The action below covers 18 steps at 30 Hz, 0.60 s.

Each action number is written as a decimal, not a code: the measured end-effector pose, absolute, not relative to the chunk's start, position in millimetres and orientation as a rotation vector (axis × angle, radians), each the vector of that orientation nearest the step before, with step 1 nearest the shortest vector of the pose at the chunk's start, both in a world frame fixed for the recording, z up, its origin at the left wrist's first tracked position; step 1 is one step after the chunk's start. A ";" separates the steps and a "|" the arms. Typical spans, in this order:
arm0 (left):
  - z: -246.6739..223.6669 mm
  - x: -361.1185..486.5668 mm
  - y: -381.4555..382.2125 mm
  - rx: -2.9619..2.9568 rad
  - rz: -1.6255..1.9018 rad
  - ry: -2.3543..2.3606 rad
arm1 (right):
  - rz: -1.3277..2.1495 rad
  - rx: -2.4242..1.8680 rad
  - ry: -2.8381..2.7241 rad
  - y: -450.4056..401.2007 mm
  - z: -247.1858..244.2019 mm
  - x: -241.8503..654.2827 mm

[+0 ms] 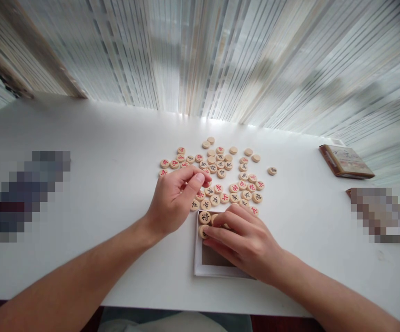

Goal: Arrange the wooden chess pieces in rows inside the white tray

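Round wooden xiangqi pieces (234, 197) with red or black characters lie spread on the white table, several of them blank side up. My left hand (175, 198) hovers over the near left of the spread, fingers curled and thumb against them; whatever they may hold is hidden. A shallow white-rimmed box (197, 258) stands in front of me. Inside its far left corner sits a piece with a black character (205, 217). Just nearer, the fingertips of my right hand (243, 235) pinch another xiangqi piece (202, 231) at the box's left wall. That hand covers much of the box.
On the right lies a brown decorated box (347, 161), with a blurred-out item (376, 212) nearer me. Another blurred-out item (30, 193) is at the left. A striped curtain (186, 55) hangs along the table's far edge. One piece (272, 170) lies apart on the right.
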<state>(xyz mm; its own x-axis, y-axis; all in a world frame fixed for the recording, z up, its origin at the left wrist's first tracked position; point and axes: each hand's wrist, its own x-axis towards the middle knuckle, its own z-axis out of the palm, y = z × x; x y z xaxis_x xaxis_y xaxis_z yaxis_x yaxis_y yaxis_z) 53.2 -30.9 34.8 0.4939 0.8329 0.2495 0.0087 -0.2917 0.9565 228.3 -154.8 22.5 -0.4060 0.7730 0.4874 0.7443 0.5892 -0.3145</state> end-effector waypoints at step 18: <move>34.9 51.8 -22.6 1.654 1.005 0.767 | 0.033 -1.129 -2.035 -149.2 32.4 244.5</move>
